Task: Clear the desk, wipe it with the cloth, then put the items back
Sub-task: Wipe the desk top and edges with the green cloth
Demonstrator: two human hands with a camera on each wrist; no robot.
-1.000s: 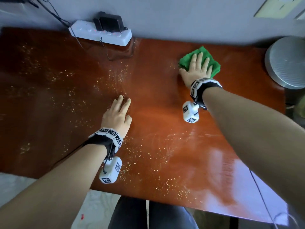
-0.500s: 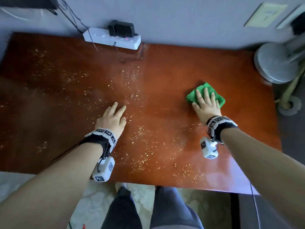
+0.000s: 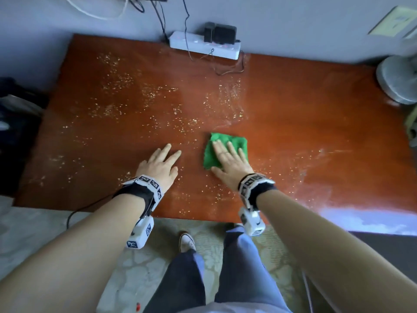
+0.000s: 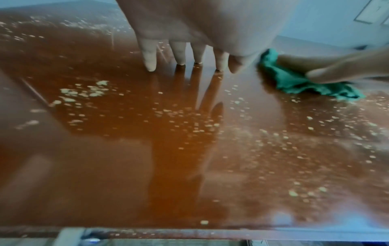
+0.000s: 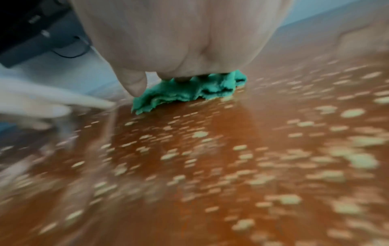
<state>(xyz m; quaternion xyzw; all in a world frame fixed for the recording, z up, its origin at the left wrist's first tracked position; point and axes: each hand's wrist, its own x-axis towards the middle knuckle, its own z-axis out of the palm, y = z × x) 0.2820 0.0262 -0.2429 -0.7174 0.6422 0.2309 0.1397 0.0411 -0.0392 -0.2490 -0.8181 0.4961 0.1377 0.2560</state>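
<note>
A crumpled green cloth (image 3: pixel 213 152) (image 4: pixel 294 83) (image 5: pixel 189 93) lies on the reddish-brown desk (image 3: pixel 293 123) near its front middle. My right hand (image 3: pixel 228 161) presses flat on the cloth with straight fingers. My left hand (image 3: pixel 161 163) (image 4: pixel 189 55) rests flat on the desk just left of the cloth, fingers spread, holding nothing. Pale crumbs (image 3: pixel 117 82) (image 4: pixel 84 93) (image 5: pixel 315 149) are scattered over much of the desk, thickest at the left and front. In the right wrist view my palm hides most of the cloth.
A white power strip (image 3: pixel 203 45) with black adapters and thin cables sits against the wall at the back. A grey round fan base (image 3: pixel 399 80) stands off the right end. A dark object (image 3: pixel 13 114) sits left of the desk. My legs and a shoe (image 3: pixel 186 241) are below the front edge.
My right hand has dragged the cloth from the back right toward the front middle, ending beside my left hand. The left hand has stayed flat on the desk.
</note>
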